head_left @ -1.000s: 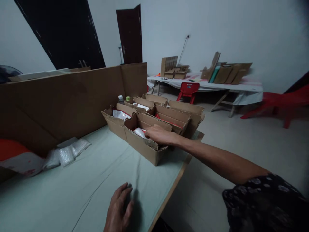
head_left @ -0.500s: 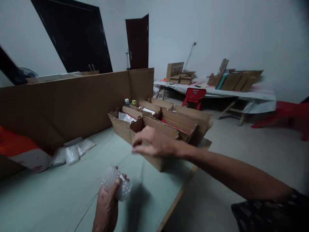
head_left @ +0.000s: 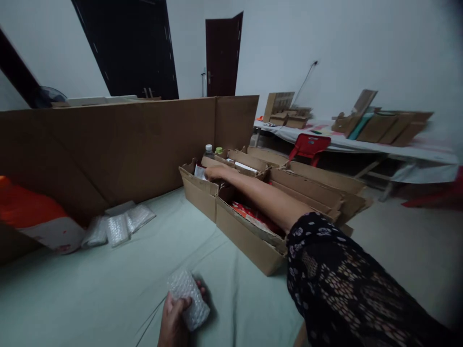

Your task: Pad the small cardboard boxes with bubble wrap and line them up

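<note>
Low over the table, my left hand (head_left: 176, 315) grips a bubble-wrapped packet (head_left: 189, 300), thumb on top. My right hand (head_left: 216, 173) reaches into the far left cardboard box (head_left: 198, 195), where a white packet (head_left: 200, 172) shows beside the fingers. The fingertips are down behind the box wall, so their hold is hidden. Under my right forearm stands a nearer cardboard box (head_left: 249, 241) with red and white packets (head_left: 255, 217) inside. More open boxes (head_left: 307, 190) stand behind it.
Several bubble-wrapped packets (head_left: 118, 229) lie at left beside an orange and white bag (head_left: 36, 217). A tall cardboard panel (head_left: 144, 149) borders the table's back. Two bottles (head_left: 209, 150) stand behind the boxes. Beyond are a red chair (head_left: 310, 147) and another table (head_left: 427, 156) with cardboard.
My right hand has moved from above the near box forward into the far left box. My left hand still holds the bubble-wrapped packet. The view has shifted left.
</note>
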`<act>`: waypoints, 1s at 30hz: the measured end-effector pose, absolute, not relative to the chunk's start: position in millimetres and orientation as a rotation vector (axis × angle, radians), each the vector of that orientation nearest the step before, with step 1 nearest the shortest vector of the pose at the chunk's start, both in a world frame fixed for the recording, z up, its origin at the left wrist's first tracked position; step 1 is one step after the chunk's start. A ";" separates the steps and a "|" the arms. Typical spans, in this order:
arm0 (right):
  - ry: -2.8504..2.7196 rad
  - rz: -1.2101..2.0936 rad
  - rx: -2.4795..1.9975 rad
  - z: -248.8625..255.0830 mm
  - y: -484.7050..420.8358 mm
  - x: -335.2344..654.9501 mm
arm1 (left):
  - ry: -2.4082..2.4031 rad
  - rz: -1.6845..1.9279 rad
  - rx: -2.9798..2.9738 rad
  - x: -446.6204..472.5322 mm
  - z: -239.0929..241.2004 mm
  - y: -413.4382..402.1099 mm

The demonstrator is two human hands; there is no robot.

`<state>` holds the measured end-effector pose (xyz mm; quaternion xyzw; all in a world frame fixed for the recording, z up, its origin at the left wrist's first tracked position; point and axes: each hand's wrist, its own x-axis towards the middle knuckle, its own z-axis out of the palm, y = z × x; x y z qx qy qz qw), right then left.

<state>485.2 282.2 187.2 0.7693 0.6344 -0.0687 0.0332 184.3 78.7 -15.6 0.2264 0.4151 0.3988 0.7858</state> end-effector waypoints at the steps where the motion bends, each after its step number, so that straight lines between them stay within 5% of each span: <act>1: 1.940 -0.219 2.387 182.6 284.0 483.8 | 0.897 0.855 0.492 184.4 -14.8 79.3; 5: 1.967 -0.153 2.478 184.2 273.4 486.0 | 0.931 0.842 0.547 184.9 -14.1 79.2; 11: 2.064 0.320 2.759 250.3 225.2 488.8 | 0.865 0.828 0.709 182.5 -14.2 82.0; 15: 2.670 0.441 2.641 271.3 168.1 445.6 | 0.803 0.921 0.638 174.9 11.3 85.9; 22: 2.998 -0.023 1.797 166.9 69.0 326.3 | 0.704 1.111 0.420 143.5 59.8 66.4; 30: 2.931 -1.178 2.167 60.0 68.8 297.4 | 1.067 1.176 0.445 92.2 22.8 60.1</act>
